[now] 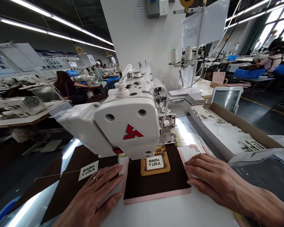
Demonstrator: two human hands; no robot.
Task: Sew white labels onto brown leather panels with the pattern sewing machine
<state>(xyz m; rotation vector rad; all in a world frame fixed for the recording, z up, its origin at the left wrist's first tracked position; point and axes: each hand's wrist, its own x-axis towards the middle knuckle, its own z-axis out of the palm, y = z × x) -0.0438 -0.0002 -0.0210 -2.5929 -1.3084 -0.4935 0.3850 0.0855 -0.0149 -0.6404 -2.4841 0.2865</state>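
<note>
A dark brown fabric panel [153,186] lies under the head of a white sewing machine [127,116], edged by a pink template [161,194]. On the panel, a yellow clamp frame [167,169] surrounds a white label [154,162] with black lettering. My left hand [97,192] lies flat at the panel's left side, fingers stretched out over the template's edge. At the right edge rests my right hand [210,176], fingers extended and touching the pink-and-white border. Left of the machine, another brown panel [68,176] carries a matching label [88,170]. Neither hand grips anything.
A cardboard box [229,132] full of printed labels stands at the right, with a tablet-like screen [227,97] behind it. Thread cones [174,56] stand on a rack behind the machine. Another person [69,85] sits at a machine to the left.
</note>
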